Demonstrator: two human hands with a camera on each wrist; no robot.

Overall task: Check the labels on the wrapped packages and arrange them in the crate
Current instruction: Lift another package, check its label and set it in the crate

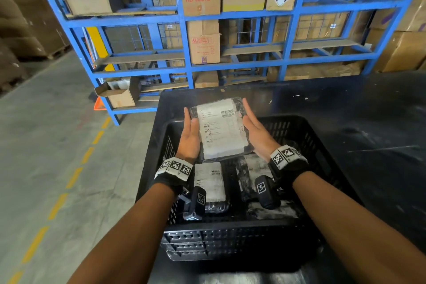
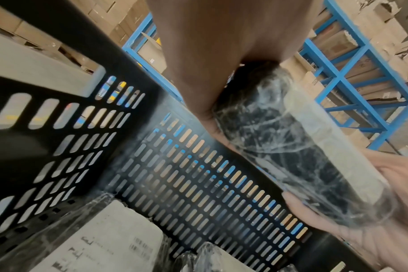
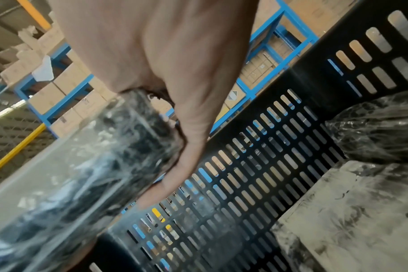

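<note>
A black film-wrapped package (image 1: 221, 129) with a white label facing up hangs over the far part of the black slotted crate (image 1: 230, 223). My left hand (image 1: 190, 136) presses its left edge and my right hand (image 1: 255, 131) its right edge, fingers straight along the sides. The left wrist view shows the package (image 2: 291, 147) end-on beside my left hand (image 2: 210, 55). In the right wrist view my right hand (image 3: 175, 64) lies flat against the package (image 3: 93, 165). Inside the crate lie a labelled package (image 1: 211, 184) at the left and wrapped ones (image 1: 272, 212) at the right.
The crate stands on a black table (image 1: 368, 122). A blue steel rack (image 1: 184, 18) full of cardboard boxes rises behind it. To the left is concrete floor with a dashed yellow line (image 1: 73, 177).
</note>
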